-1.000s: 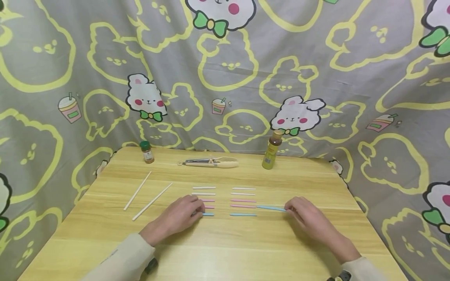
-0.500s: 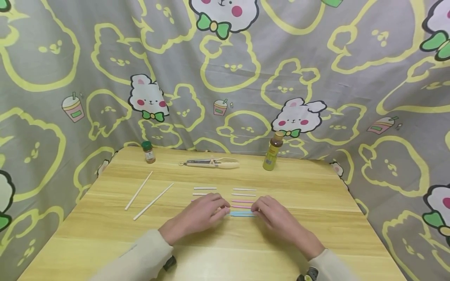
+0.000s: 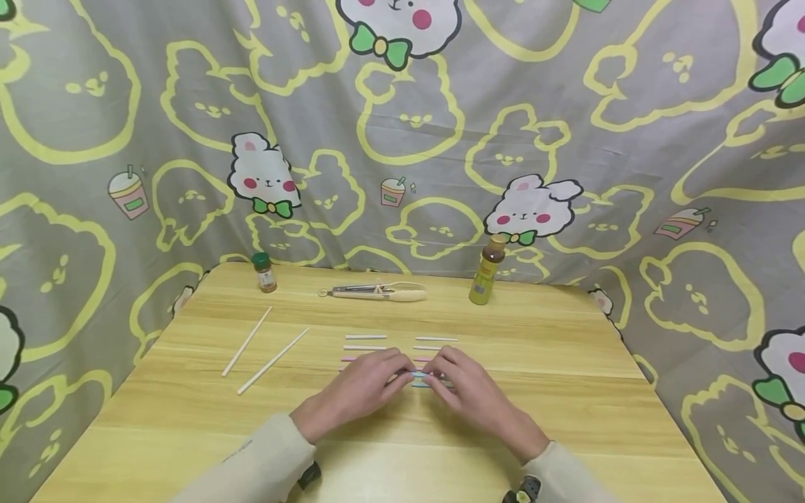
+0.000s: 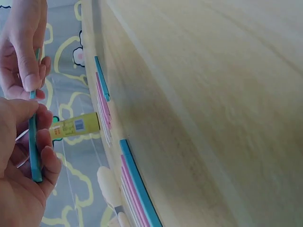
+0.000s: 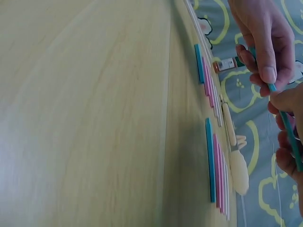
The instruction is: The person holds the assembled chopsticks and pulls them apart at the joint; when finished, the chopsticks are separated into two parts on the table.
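Left hand (image 3: 358,383) is gripping a blue stick (image 4: 33,146), fingers curling round it. Right hand (image 3: 474,391) is pinching the stick's other part between thumb and fingers; the fingertips of both hands are sitting just beside each other. The stick is running crosswise between them, apparently one piece, though the fingers are hiding much of it. Wrist views are showing it raised off the wooden surface (image 3: 604,391).

Two groups of short sticks are lying side by side, left group (image 5: 205,76) and right group (image 5: 217,175): in each, one blue nearest the person, then two pink, then two white. Well to the left, two long white sticks (image 3: 273,361) are lying aslant. Farther back, tongs (image 3: 377,293) are lying between a green-capped jar (image 3: 265,278) and a bottle (image 3: 483,279), both standing upright. Patterned curtain (image 3: 302,112) is hanging behind.
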The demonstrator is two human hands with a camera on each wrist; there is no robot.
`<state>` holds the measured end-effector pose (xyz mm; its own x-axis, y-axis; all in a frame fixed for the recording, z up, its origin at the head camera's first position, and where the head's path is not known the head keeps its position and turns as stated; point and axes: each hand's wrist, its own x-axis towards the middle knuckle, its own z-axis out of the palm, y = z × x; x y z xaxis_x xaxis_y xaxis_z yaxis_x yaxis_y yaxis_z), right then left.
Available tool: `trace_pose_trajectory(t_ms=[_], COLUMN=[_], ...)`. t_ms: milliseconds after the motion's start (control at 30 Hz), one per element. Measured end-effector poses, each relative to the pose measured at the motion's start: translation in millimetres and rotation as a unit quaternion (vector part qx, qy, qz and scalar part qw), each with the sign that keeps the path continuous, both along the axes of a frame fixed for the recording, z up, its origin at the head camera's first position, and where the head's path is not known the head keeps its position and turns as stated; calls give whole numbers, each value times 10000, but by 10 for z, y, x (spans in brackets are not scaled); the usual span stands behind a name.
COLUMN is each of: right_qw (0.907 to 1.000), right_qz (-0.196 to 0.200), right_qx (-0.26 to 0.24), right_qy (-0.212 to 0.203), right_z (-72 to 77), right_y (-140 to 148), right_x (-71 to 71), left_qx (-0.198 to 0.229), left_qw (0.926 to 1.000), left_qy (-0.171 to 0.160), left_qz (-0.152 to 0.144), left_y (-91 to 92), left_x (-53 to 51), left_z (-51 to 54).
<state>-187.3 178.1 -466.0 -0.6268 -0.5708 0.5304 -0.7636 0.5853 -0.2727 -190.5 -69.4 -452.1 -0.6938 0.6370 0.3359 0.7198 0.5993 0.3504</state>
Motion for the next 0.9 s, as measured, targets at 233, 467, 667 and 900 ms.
trace_pose_trajectory(t_ms=[233, 467, 667, 900], right_qw=[9983, 9934, 9889, 9923], right_qz=[54, -234, -337, -535], right_qx=[-236, -563, -435, -63], right_qy=[-523, -969, -1380, -1120], right_z=[-43, -74, -156, -268], right_y=[-57, 131, 196, 114], right_x=[-2, -17, 19, 87], left_qx=[188, 447, 98, -129], left_qw=[9998, 9974, 9977, 9972], left_qy=[-42, -239, -474, -556], left_qz=[2, 503, 469, 473], left_y=[-50, -364, -590, -713], left_x=[13, -18, -25, -1], left_z=[-42, -83, -122, -177])
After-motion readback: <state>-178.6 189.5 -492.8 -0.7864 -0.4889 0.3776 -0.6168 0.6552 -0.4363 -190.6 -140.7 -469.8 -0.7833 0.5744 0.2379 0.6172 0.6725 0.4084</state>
